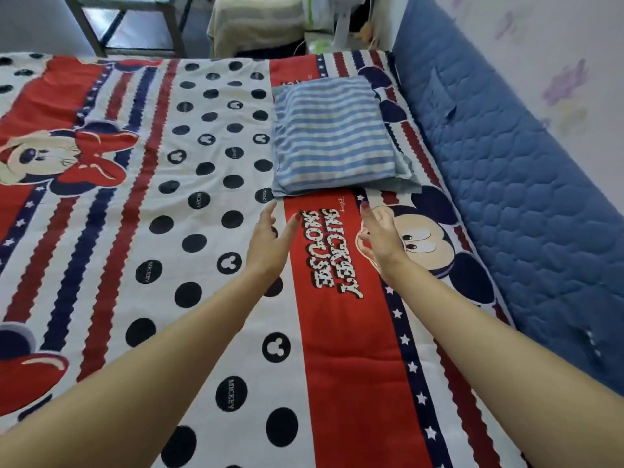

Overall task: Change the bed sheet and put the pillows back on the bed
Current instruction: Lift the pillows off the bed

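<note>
A red, white and navy cartoon-mouse bed sheet point(209, 184) lies spread flat over the bed. A blue-and-white striped pillow point(334, 136) rests on it near the far right side, beside the blue quilted headboard panel point(499, 184). My left hand point(270, 241) and my right hand point(380, 234) hover just short of the pillow's near edge, palms facing each other, fingers straight, holding nothing. Neither hand touches the pillow.
Past the bed's far edge stand a metal-framed table point(135, 25) and a chair draped with pale cloth point(256, 25). A wall with faint flower decals point(557, 62) runs along the right behind the headboard.
</note>
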